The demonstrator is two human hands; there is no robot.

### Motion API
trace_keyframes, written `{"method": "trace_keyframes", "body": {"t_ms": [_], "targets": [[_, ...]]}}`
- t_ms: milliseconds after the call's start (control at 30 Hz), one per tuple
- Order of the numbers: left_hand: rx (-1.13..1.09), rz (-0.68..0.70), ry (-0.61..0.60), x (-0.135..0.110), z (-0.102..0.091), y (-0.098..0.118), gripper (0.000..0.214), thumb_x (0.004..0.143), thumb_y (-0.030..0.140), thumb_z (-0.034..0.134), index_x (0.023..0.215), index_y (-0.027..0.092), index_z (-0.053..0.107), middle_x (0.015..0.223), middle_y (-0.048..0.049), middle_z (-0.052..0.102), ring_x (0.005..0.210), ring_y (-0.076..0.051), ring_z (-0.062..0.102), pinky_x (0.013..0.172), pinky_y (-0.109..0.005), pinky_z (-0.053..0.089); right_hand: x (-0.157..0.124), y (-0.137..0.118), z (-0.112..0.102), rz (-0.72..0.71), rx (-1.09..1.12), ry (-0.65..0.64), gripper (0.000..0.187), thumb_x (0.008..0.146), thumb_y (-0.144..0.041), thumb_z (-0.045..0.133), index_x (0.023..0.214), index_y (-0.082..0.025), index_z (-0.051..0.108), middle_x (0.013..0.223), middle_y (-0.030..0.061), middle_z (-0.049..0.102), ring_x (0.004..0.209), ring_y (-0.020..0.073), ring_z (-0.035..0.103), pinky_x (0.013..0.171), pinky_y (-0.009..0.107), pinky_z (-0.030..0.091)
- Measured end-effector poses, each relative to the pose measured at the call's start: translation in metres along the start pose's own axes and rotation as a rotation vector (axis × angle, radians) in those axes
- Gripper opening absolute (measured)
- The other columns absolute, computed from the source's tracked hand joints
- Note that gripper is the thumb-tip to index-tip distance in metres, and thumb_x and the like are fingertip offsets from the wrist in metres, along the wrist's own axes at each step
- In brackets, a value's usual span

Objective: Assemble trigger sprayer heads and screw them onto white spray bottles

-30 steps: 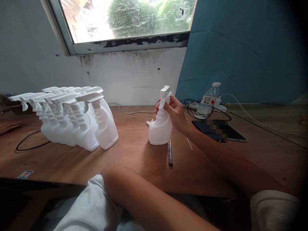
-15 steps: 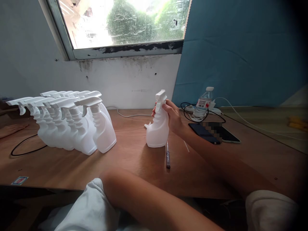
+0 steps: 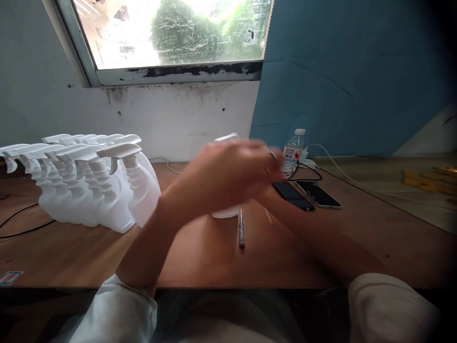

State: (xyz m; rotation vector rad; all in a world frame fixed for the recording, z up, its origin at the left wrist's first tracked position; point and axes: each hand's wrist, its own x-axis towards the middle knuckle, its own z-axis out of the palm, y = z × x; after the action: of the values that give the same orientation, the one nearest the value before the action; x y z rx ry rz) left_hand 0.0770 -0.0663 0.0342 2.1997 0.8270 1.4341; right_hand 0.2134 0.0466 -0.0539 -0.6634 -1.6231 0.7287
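Note:
My left hand [image 3: 232, 166], smeared by motion, reaches across in front of a white spray bottle [image 3: 225, 214]. Only the bottle's top and base show; it stands upright on the table. Behind my left hand lies my right hand [image 3: 263, 191], of which only the wrist side shows. Its fingers are hidden, so its grip on the bottle cannot be seen. A screwdriver [image 3: 242, 236] with a clear handle lies just in front of the bottle. To the left stand several more white spray bottles [image 3: 143, 193] in close rows, their triggers pointing left.
At the back right are a clear water bottle [image 3: 294, 148], dark cables [image 3: 309, 179] and two phones, one dark [image 3: 293, 195] and one light-edged [image 3: 323, 196]. A thin white tube [image 3: 268, 216] lies near my right forearm. A sticker [image 3: 10, 277] marks the table's front left.
My left arm has swung up from the table's front edge to the bottle, covering my right hand. The bottle's top now points more to the left. The view has shifted slightly right.

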Motion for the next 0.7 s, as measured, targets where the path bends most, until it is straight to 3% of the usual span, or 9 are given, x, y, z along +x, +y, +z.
{"method": "trace_keyframes", "body": {"t_ms": [67,133,233,333,500,700], "targets": [[0.137,0.119,-0.059,0.015,-0.012,-0.006,0.026,0.081,0.044,0.067,0.088,0.019,0.065,0.093,0.0001,0.061,0.087,-0.019,0.064,0.081,-0.038,0.053,-0.001,-0.003,0.001,-0.006,0.059,-0.007,0.034,0.086,-0.053,0.056,0.097,-0.026,0.04,0.082,-0.0017,0.06,0.07,0.0154,0.065,0.059,0.03,0.055],[0.234,0.179,0.003,0.03,-0.02,-0.024,0.029,0.085,0.043,0.06,0.095,0.016,0.064,0.094,-0.0021,0.059,0.095,-0.02,0.063,0.081,-0.036,0.051,-0.003,-0.006,0.002,-0.011,0.236,-0.037,0.037,0.082,-0.051,0.064,0.096,-0.025,0.04,0.078,-0.002,0.061,0.063,0.0155,0.063,0.054,0.03,0.055],[0.332,0.155,-0.001,0.045,-0.023,-0.056,0.03,0.083,0.039,0.063,0.1,0.015,0.065,0.088,-0.0031,0.062,0.087,-0.019,0.063,0.079,-0.034,0.05,-0.005,-0.009,0.004,-0.006,0.395,-0.069,0.04,0.078,-0.047,0.071,0.094,-0.024,0.043,0.073,-0.0026,0.061,0.059,0.0148,0.061,0.05,0.028,0.053],[0.367,0.109,-0.054,0.05,-0.023,-0.072,0.023,0.083,0.03,0.061,0.101,0.017,0.068,0.082,-0.0023,0.065,0.078,-0.016,0.062,0.076,-0.031,0.049,-0.005,-0.009,0.003,0.011,0.435,-0.091,0.038,0.079,-0.05,0.068,0.097,-0.024,0.048,0.077,-0.0009,0.062,0.063,0.0152,0.063,0.052,0.028,0.053],[0.317,0.091,-0.05,0.049,-0.026,-0.069,0.021,0.083,0.022,0.058,0.099,0.017,0.07,0.084,-0.0033,0.069,0.083,-0.016,0.065,0.074,-0.029,0.05,-0.004,-0.004,-0.001,0.023,0.466,-0.14,0.037,0.081,-0.054,0.063,0.094,-0.02,0.056,0.083,0.0032,0.064,0.072,0.0172,0.065,0.058,0.029,0.055],[0.281,0.084,-0.081,0.047,-0.027,-0.066,0.015,0.083,0.021,0.059,0.091,0.018,0.071,0.096,-0.0044,0.072,0.086,-0.015,0.065,0.081,-0.029,0.052,-0.005,-0.006,0.002,0.031,0.437,-0.082,0.047,0.073,-0.043,0.076,0.105,-0.023,0.047,0.082,0.0,0.063,0.065,0.0142,0.062,0.056,0.028,0.054]]}}
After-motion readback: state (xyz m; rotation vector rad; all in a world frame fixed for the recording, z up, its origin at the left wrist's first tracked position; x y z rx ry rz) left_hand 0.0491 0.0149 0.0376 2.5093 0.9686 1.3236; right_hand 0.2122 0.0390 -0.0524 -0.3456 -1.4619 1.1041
